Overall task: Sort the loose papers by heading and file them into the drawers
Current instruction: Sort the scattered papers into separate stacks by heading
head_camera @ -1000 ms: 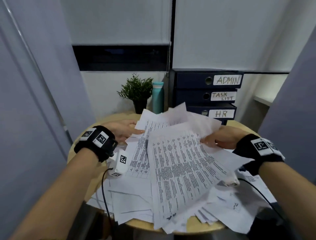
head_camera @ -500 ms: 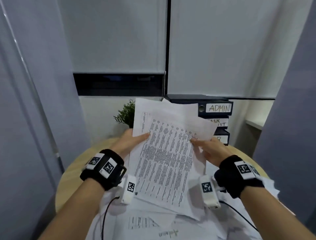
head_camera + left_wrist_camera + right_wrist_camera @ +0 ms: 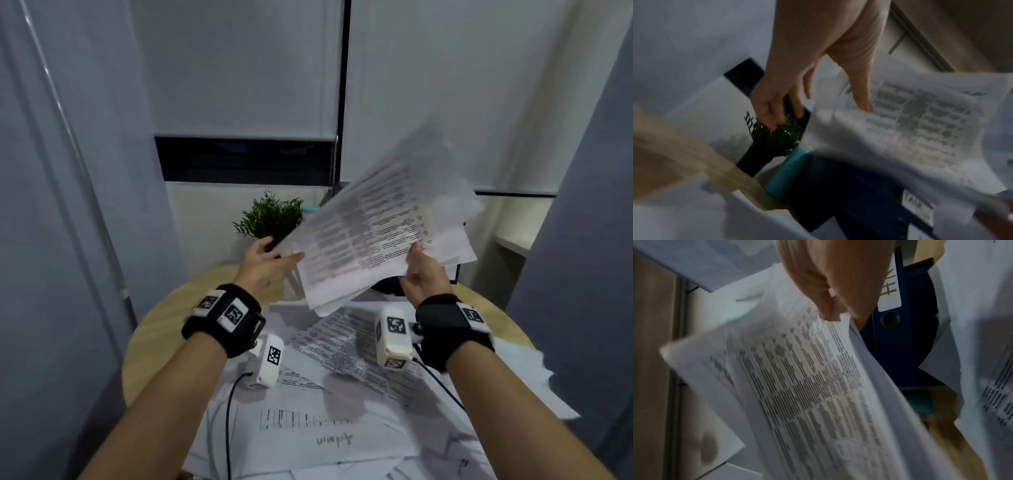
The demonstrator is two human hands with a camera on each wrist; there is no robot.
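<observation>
A bundle of printed papers [image 3: 370, 240] hangs tilted above the round wooden table [image 3: 157, 342], blurred by motion. My right hand [image 3: 416, 263] pinches its near right edge between thumb and fingers [image 3: 828, 311]. My left hand [image 3: 274, 260] lays only its thumb [image 3: 863, 97] on the printed face; its fingers [image 3: 777, 107] are spread off the left edge. More loose papers [image 3: 359, 359] cover the table, one headed "Admin" [image 3: 334, 439]. The dark blue drawers [image 3: 900, 345] stand behind, mostly hidden by the bundle; an "HR" label [image 3: 890, 288] shows.
A small potted plant [image 3: 270, 219] and a teal bottle [image 3: 785, 172] stand at the table's back, left of the drawers. Grey partitions close in on both sides. A white ledge [image 3: 510, 243] sits at the far right. Cables run from both wrists over the papers.
The bundle was lifted off the table pile, stood upright between both hands, and has now swung over to the right. My left fingers have come off its back.
</observation>
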